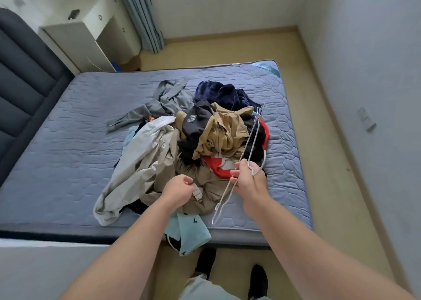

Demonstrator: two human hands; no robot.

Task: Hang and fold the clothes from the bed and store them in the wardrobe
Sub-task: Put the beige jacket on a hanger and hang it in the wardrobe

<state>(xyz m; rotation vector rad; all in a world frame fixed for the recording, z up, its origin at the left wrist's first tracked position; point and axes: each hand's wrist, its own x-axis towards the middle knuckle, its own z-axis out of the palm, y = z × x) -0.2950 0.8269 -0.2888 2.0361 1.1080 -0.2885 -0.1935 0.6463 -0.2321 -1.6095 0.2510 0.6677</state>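
Gripping wire hangers (251, 138), the right hand (249, 180) holds them ready. The left hand (178, 189) pinches a khaki garment (209, 187) at its label (197, 192), probably orienting it for hanging.

Soft even daylight, medium bright, no lamp or window in view. No glare anywhere. Shadows weak: faint ones under the pile of clothes (216, 128), and a dark strip along the mattress (79, 128) near edge. Headboard (20, 83) is dim with little detail. Right wall (376, 49) is flat and pale. Strong wide-angle bend: mattress edges and floor (330, 163) lines bow, and both forearms (141, 242) are stretched at the bottom. Overall slightly soft and smeary. Wire hanger (250, 138) in the right hand (249, 181) is thin and low contrast. Left hand (177, 190) gripping the brown jacket (205, 199) is evenly lit and fairly sharp.
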